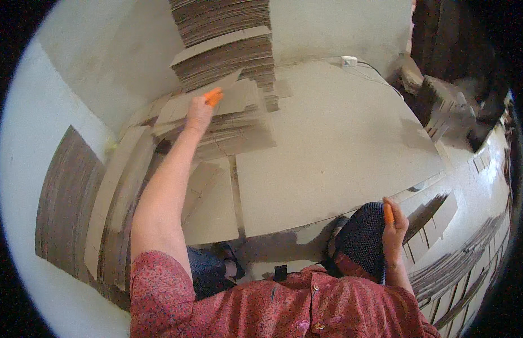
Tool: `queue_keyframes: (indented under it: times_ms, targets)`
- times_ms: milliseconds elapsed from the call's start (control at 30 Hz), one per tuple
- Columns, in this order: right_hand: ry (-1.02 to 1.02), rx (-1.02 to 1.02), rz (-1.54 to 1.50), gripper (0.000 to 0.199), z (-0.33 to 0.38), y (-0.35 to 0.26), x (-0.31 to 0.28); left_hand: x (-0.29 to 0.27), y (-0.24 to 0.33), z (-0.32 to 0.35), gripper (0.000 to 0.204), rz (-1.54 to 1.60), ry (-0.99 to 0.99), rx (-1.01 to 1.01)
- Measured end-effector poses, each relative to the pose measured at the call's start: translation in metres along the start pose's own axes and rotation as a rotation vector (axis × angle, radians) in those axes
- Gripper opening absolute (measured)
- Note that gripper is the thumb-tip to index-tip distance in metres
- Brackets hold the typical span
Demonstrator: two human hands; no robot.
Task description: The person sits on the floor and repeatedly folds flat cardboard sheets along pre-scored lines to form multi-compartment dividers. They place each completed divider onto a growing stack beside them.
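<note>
My left hand (200, 111) reaches far forward and grips the edge of a flat cardboard sheet (239, 96) on top of a low pile; orange covers its fingertips. My right hand (394, 228) is low at the right, also orange at a finger, closed on a dark dotted cloth (364, 236) at the near edge of a large cardboard sheet (335, 152). A red patterned shirt fills the lower edge.
A tall stack of folded cardboard (227, 39) rises behind the left hand. More cardboard stacks (70, 197) lie at the left and cut pieces (442, 225) at the right. A small white box with a cable (348, 61) sits by the wall.
</note>
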State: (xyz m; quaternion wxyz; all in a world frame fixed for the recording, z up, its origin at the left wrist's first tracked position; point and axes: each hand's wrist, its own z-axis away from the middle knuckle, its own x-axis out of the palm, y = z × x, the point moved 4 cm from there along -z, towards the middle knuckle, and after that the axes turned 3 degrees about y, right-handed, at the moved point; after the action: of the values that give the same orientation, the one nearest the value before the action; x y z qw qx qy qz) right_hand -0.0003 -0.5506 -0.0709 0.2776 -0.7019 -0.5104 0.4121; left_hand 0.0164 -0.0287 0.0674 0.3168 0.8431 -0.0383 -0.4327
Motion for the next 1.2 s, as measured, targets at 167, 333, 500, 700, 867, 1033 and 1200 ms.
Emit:
queue_keyframes:
  times_ms: [167,333,500,700,867,1033,1200]
  targets:
    - [-0.435,0.627,-0.834,0.027,0.013,-0.051,0.061,0.039,0.087,0.156,0.036,0.276,-0.084,0.686]
    - [-0.362,0.925,-0.920,0.025,0.030,-0.050,0.097,0.055,0.095,0.292,0.044,0.213,-0.352,0.781]
    - [-0.449,0.578,-0.537,0.022,0.034,-0.043,0.080,-0.022,-0.018,0.270,0.065,-0.508,0.003,0.124]
    - [-0.587,0.390,-0.313,0.022,0.044,-0.049,0.081,-0.063,-0.111,0.251,0.038,-0.780,-0.376,-0.266]
    - [-0.578,0.371,-0.325,0.020,0.047,-0.058,0.079,-0.066,-0.129,0.252,0.029,-0.658,-0.321,-0.254]
    - [-0.596,0.282,-0.322,0.019,0.046,-0.070,0.074,-0.088,-0.132,0.234,0.030,-0.702,-0.203,-0.238]
    - [-0.495,-0.087,-0.165,0.018,0.038,-0.073,0.073,-0.094,-0.130,0.214,0.035,-0.440,-0.392,-0.389]
